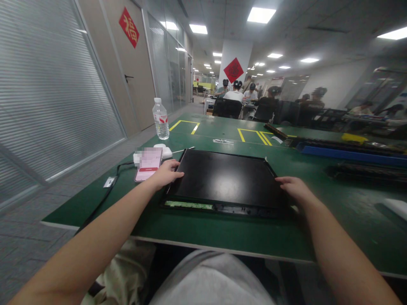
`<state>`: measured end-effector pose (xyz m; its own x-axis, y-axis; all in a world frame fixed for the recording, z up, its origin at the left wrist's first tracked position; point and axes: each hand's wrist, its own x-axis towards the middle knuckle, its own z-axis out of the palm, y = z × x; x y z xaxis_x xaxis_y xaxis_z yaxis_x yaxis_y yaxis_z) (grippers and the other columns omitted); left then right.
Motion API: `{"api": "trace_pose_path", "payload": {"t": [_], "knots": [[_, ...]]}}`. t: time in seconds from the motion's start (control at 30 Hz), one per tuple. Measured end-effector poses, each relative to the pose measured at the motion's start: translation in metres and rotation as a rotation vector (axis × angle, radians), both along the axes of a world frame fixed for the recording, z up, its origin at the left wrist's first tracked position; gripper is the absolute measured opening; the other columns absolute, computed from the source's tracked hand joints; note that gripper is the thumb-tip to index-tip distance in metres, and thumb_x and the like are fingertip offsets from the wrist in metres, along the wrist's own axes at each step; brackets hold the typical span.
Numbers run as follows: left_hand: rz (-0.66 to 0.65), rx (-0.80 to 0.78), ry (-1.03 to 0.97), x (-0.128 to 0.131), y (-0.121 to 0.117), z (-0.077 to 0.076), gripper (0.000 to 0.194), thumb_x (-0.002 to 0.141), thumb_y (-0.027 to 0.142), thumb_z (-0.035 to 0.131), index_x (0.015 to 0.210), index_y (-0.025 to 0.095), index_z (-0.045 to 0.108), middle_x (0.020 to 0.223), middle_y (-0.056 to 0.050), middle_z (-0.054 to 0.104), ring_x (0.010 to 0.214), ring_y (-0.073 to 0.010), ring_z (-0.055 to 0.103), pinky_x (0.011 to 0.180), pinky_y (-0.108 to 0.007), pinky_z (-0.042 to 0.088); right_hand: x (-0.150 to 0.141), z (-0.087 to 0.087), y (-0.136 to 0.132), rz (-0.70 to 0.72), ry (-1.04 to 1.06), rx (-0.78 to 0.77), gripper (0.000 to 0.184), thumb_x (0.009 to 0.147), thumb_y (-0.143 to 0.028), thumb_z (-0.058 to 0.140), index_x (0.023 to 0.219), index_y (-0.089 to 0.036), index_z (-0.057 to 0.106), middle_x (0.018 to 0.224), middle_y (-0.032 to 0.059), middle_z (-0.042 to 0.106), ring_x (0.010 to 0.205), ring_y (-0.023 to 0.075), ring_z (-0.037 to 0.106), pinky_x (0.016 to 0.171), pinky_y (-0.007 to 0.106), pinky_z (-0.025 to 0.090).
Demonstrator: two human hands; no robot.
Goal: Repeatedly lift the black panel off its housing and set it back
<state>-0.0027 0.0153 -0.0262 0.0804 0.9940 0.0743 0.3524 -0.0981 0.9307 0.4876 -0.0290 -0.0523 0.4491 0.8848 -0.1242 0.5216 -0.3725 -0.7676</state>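
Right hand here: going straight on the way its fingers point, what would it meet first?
The right hand would first meet the black panel, at its right edge; its fingers look to be touching there, though contact is hard to judge.

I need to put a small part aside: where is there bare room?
Bare patches of the green table: between the black panel and the table's near edge; and between the right forearm and the white object at the picture's right edge. Crowded: left, with phone, cable and bottle; back right, with the blue strip and dark bars.
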Motion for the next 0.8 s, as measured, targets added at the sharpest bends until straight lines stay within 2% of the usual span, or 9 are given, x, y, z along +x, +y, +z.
{"api": "trace_pose_path", "payload": {"t": [0.17, 0.3, 0.4, 0.53, 0.8], "knots": [[0.051, -0.021, 0.067, -0.002, 0.002, -0.003, 0.045, 0.051, 0.031, 0.082, 0.093, 0.017, 0.074, 0.151, -0.013, 0.042, 0.125, -0.0373, 0.056, 0.105, -0.043, 0.047, -0.001, -0.001, 0.0, 0.025, -0.002, -0.003, 0.048, 0.07, -0.007, 0.053, 0.112, -0.016, 0.074, 0.088, 0.0096, 0.076, 0.073, 0.0202, 0.069, 0.063, 0.028, 0.052], [0.029, -0.003, 0.189, -0.007, 0.007, -0.011, 0.057, 0.055, 0.035, 0.079, 0.106, 0.013, 0.07, 0.155, -0.017, 0.032, 0.137, -0.0381, 0.045, 0.116, -0.045, 0.035, -0.004, 0.003, 0.0, 0.02, -0.022, -0.009, 0.048, 0.07, -0.007, 0.053, 0.111, -0.015, 0.074, 0.088, 0.0091, 0.076, 0.073, 0.0194, 0.068, 0.062, 0.026, 0.052], [-0.004, 0.004, 0.282, -0.011, 0.011, -0.015, 0.062, 0.059, 0.039, 0.076, 0.114, 0.012, 0.067, 0.156, -0.019, 0.03, 0.139, -0.0386, 0.042, 0.116, -0.046, 0.034, -0.007, 0.006, -0.001, -0.001, -0.015, -0.03, 0.048, 0.071, -0.007, 0.053, 0.114, -0.014, 0.073, 0.09, 0.0098, 0.076, 0.071, 0.0187, 0.068, 0.06, 0.026, 0.051], [-0.021, 0.041, 0.373, -0.013, 0.011, -0.016, 0.06, 0.064, 0.042, 0.074, 0.116, 0.014, 0.067, 0.154, -0.018, 0.033, 0.139, -0.0384, 0.042, 0.115, -0.046, 0.035, -0.007, 0.006, -0.002, 0.005, -0.031, -0.029, 0.049, 0.07, -0.007, 0.053, 0.114, -0.015, 0.074, 0.087, 0.0101, 0.076, 0.071, 0.0198, 0.068, 0.059, 0.027, 0.051], [-0.014, 0.139, 0.528, -0.012, 0.013, -0.014, 0.047, 0.072, 0.044, 0.065, 0.108, 0.015, 0.072, 0.142, -0.015, 0.049, 0.135, -0.0355, 0.045, 0.116, -0.042, 0.033, -0.002, 0.001, 0.0, 0.001, -0.059, -0.026, 0.049, 0.069, -0.009, 0.056, 0.113, -0.015, 0.074, 0.081, 0.0095, 0.074, 0.068, 0.0201, 0.067, 0.059, 0.028, 0.05]]}}
